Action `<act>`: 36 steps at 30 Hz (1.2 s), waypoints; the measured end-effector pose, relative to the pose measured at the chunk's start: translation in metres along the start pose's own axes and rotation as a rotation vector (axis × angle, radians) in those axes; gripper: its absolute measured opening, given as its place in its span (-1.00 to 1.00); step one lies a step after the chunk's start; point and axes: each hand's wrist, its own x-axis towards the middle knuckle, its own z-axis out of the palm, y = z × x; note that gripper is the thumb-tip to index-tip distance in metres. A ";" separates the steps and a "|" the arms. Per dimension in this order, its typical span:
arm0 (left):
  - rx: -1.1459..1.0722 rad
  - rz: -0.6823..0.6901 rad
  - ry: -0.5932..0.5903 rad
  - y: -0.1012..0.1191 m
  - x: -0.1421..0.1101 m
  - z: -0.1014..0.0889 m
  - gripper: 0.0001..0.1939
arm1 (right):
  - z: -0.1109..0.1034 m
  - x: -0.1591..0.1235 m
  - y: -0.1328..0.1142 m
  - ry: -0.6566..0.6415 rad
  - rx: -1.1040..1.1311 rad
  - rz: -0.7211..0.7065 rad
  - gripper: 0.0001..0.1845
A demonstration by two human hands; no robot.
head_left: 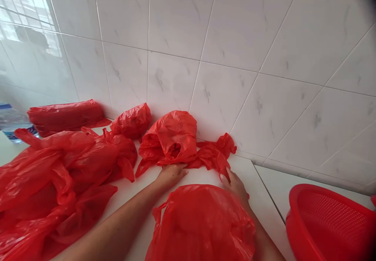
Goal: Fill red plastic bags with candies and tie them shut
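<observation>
A crumpled red plastic bag (173, 139) lies on the white counter against the tiled wall, its twisted end (216, 153) trailing right. My left hand (170, 173) rests at the bag's lower edge, fingers curled under the plastic and touching it. My right hand (235, 184) pinches the twisted end's lower tip, thumb showing. A puffed red bag (202, 224) sits in front between my forearms and hides my right wrist.
A heap of red plastic bags (55, 182) fills the left of the white counter (132, 190). A rolled red bag (66, 116) and a small knotted one (132, 121) lie by the wall. Water bottle (11, 122) far left. Red plastic colander (329, 224) at right.
</observation>
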 end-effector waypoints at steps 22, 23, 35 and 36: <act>0.241 0.117 -0.020 0.007 0.002 0.011 -0.69 | 0.001 0.013 -0.022 0.314 -0.175 0.067 -0.36; 0.240 0.131 -0.021 0.007 0.001 0.010 -0.73 | 0.000 0.012 -0.020 0.317 -0.161 0.069 -0.36; 0.056 0.165 0.023 0.012 -0.032 0.002 -0.82 | -0.006 0.009 -0.010 0.475 0.065 0.051 -0.46; 0.021 0.141 0.038 0.012 -0.039 0.002 -0.83 | -0.007 0.007 -0.009 0.478 0.090 0.047 -0.46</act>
